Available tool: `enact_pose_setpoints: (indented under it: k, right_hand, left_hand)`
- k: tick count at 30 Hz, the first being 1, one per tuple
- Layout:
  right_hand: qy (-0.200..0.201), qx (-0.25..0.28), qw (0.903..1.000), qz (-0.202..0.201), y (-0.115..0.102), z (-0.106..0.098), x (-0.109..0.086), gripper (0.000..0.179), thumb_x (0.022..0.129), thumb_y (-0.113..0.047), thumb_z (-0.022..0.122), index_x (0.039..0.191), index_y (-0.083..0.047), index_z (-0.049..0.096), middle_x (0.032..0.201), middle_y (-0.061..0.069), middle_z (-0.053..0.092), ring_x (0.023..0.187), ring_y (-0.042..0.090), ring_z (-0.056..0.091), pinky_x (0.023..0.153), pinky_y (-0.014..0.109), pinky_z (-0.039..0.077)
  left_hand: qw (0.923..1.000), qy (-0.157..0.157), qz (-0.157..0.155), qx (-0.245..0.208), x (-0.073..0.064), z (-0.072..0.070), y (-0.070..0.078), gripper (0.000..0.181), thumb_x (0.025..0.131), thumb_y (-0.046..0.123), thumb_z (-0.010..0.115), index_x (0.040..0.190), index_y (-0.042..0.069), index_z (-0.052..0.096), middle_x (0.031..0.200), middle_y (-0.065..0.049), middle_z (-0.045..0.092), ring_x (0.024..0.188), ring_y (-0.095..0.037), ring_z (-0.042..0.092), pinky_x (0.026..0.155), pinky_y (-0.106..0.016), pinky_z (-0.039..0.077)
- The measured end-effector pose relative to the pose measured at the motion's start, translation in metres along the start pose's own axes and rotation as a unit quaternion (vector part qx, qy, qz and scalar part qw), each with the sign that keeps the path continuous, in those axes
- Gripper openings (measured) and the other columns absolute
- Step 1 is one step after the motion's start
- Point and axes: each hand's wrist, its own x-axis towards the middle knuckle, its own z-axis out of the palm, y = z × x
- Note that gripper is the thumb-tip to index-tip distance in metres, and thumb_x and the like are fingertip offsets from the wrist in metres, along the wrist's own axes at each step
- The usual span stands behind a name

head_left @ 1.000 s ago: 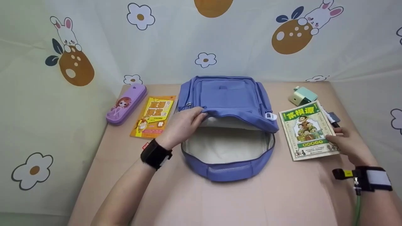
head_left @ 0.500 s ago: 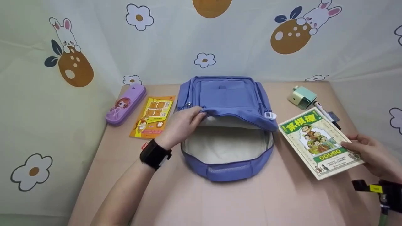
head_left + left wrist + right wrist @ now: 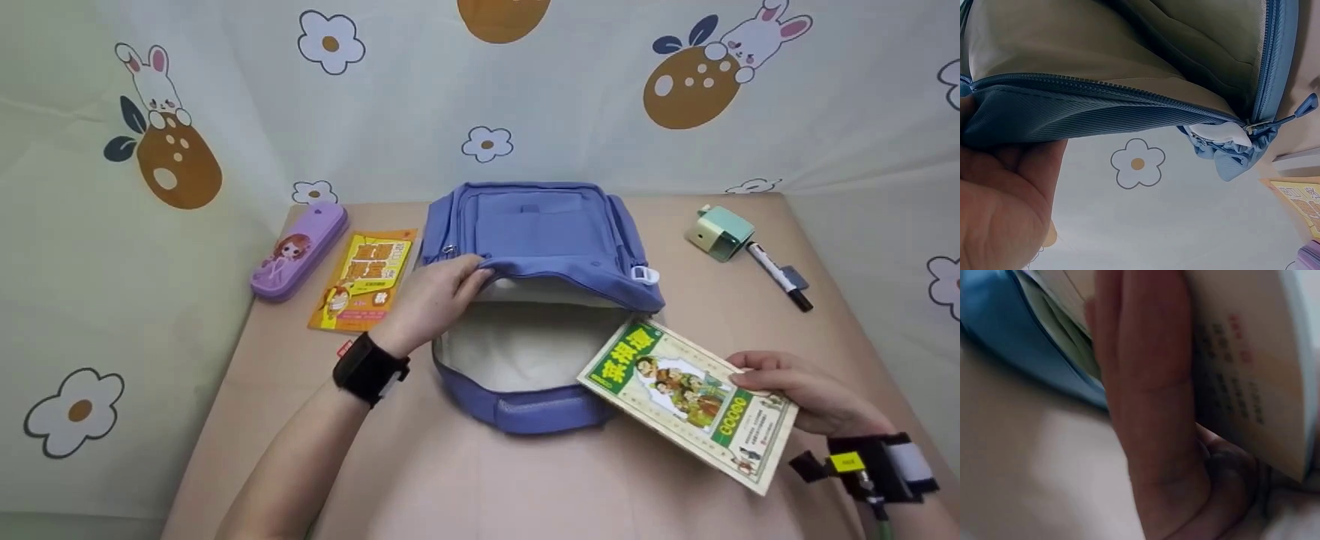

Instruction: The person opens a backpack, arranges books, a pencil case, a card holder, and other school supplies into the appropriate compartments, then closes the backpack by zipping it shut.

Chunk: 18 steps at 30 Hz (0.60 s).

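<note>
A blue backpack point(image 3: 536, 225) lies on the table with its main compartment unzipped, showing a pale lining. My left hand point(image 3: 439, 300) pinches the edge of its raised front panel; the left wrist view shows the zipper edge point(image 3: 1112, 87) held up beside the hand point(image 3: 1005, 197). With thumb and fingers my right hand point(image 3: 810, 390) grips a green and cream book point(image 3: 690, 405) by its right edge. The book is tilted, its top left corner over the right rim of the opening. In the right wrist view the fingers point(image 3: 1154, 382) lie across the book's back cover point(image 3: 1252, 354).
Left of the backpack lie a purple pencil case point(image 3: 300, 251) and an orange book point(image 3: 364, 281). A mint pencil sharpener point(image 3: 721, 231), a marker point(image 3: 780, 276) and a small grey-blue item point(image 3: 796, 277) sit at the back right. A patterned curtain point(image 3: 390, 97) hangs behind the table.
My right hand has lifted the green book from the right side and carried it left to the bag's opening, turning it counterclockwise. The marker is uncovered. My left hand stays on the panel.
</note>
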Motion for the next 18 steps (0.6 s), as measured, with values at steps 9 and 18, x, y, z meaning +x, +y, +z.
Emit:
enact_pose_setpoints:
  k: [9, 18]
  right_hand:
    - [0.005, 0.088, 0.9959, -0.02, -0.004, 0.05, 0.06, 0.038, 0.105, 0.007, 0.035, 0.141, 0.002, 0.048, 0.135, 0.025, 0.059, 0.119, 0.038, 0.065, 0.1, 0.043, 0.05]
    - [0.059, 0.119, 0.9894, -0.059, -0.008, 0.082, 0.121, 0.066, 0.103, 0.011, 0.034, 0.159, 0.004, 0.0, 0.143, 0.028, 0.047, 0.124, 0.036, 0.061, 0.107, 0.041, 0.045]
  left_hand:
    - [1.0, 0.002, 0.004, 0.004, -0.001, 0.0, 0.001, 0.024, 0.109, 0.031, 0.051, 0.093, 0.015, 0.058, 0.073, 0.003, 0.045, 0.066, -0.014, 0.046, 0.06, -0.031, 0.038]
    - [1.0, 0.003, 0.003, 0.006, 0.001, -0.002, 0.003, 0.024, 0.108, 0.033, 0.052, 0.093, 0.015, 0.059, 0.073, 0.003, 0.045, 0.065, -0.014, 0.045, 0.059, -0.031, 0.038]
